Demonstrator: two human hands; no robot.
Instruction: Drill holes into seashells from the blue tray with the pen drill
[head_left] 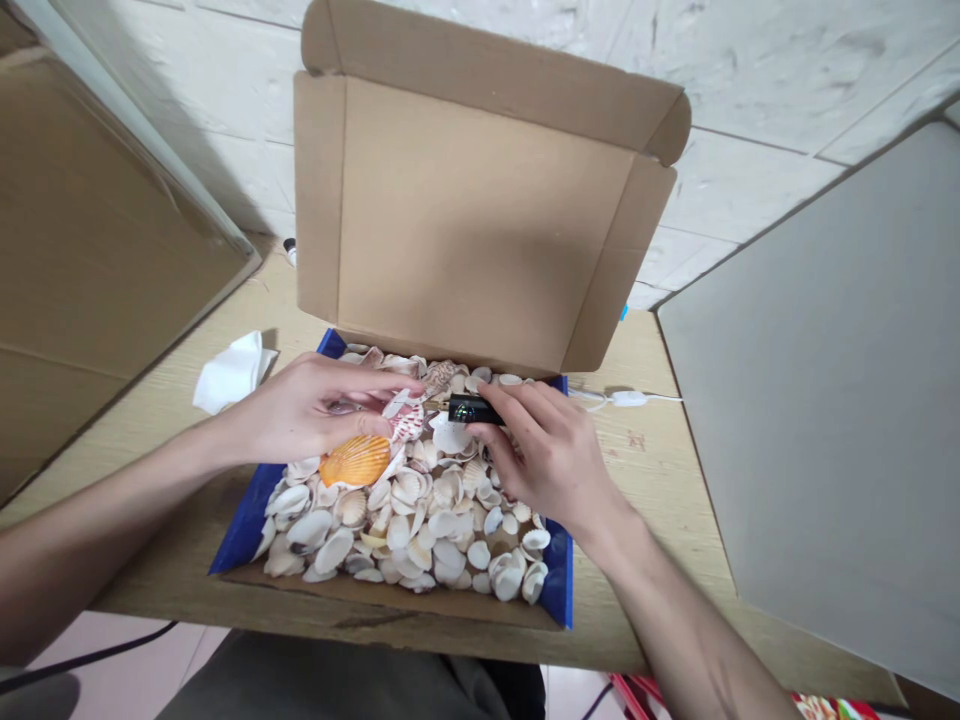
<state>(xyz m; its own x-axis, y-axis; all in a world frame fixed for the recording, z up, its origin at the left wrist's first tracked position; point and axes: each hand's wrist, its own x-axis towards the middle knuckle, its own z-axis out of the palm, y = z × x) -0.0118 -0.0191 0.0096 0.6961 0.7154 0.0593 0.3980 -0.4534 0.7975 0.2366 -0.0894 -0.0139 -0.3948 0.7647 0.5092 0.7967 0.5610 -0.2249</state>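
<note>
A speckled pink-and-white seashell (409, 420) is pinched between the thumb and fingers of my left hand (315, 405), over the shell-filled box. My right hand (551, 440) grips a small black handheld drill (474, 409) with a lit display on its side. Its thin metal tip points left at the speckled shell; whether they touch I cannot tell. Just below my left hand lies an orange scallop shell (356, 461). Many pale loose shells (446, 525) fill the blue-sided cardboard box (559, 585) beneath both hands.
The box's open lid (487, 220) stands up behind it, before a white tiled wall (750, 190). A crumpled white tissue (232, 372) lies left on the wooden table (652, 470). Cardboard (82, 270) flanks the left side, a grey panel (832, 400) the right. A white cable (626, 398) lies beside the box.
</note>
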